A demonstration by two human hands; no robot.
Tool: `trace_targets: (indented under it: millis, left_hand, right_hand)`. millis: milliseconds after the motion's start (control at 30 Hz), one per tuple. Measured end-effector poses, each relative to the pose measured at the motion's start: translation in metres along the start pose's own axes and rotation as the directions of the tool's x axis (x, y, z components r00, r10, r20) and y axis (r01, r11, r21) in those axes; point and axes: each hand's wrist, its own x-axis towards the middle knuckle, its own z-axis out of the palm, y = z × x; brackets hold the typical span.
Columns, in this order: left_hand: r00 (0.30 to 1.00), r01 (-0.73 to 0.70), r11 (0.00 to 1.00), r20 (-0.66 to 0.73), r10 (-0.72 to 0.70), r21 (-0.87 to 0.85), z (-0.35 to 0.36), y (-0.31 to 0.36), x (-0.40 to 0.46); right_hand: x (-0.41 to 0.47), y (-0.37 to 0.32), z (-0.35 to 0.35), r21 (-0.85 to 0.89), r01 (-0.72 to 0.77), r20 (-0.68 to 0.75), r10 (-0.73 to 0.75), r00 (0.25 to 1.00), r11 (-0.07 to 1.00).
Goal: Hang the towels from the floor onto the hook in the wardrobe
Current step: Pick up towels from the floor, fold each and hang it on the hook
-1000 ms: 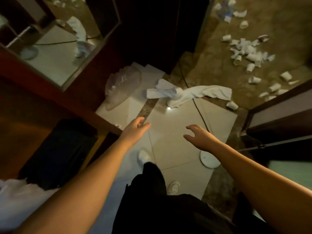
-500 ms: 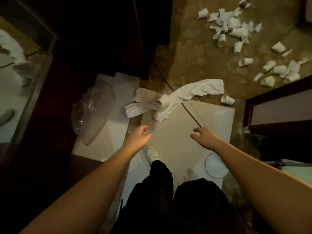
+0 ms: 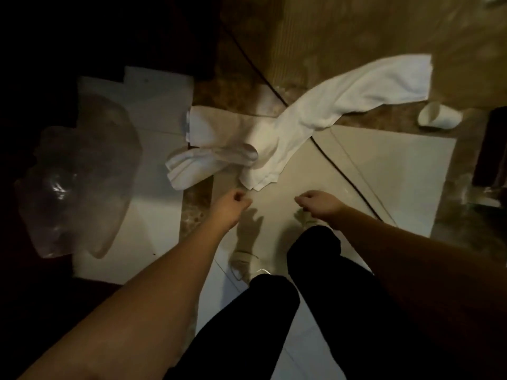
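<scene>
Two white towels lie on the floor point(image 3: 343, 28), just ahead of the person's hands. The long towel point(image 3: 337, 105) stretches from the upper right down toward the middle. The small towel point(image 3: 208, 157) is bunched up to its left, and the two touch where they meet. A black cable point(image 3: 340, 171) runs under the long towel and across the pale floor tile point(image 3: 397, 165).

The left hand point(image 3: 233, 202) reaches out over the tile, close to the near end of the long towel but not touching it. Its fingers are curled loosely and hold nothing. The right hand point(image 3: 319, 202) is beside it, also near the towel, with loose curled fingers and nothing in them.

A paper cup point(image 3: 439, 116) lies on its side to the right of the long towel. A clear plastic bag point(image 3: 79, 182) sits on the left. The person's black trousers point(image 3: 315, 297) and a white shoe point(image 3: 244, 260) show below the hands
</scene>
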Motion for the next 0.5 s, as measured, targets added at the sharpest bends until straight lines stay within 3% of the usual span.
trace_targets:
  millis: [167,333,500]
  left_hand:
    - [1.0,-0.002,0.999,-0.006,0.002,0.05,0.041,-0.026,0.11]
    - [0.997,-0.047,0.984,-0.049,0.056,0.17,0.073,-0.045,0.18]
    - [0.955,-0.119,0.952,-0.229,0.187,0.283,0.091,-0.053,0.207]
  right_hand:
    - [0.107,0.008,0.048,0.343,-0.107,0.085,0.083,0.993,0.933]
    - [0.172,0.006,0.083,0.573,-0.155,0.097,0.121,0.988,0.804]
    - [0.202,0.01,0.09,0.714,-0.177,0.105,0.146,0.984,0.678]
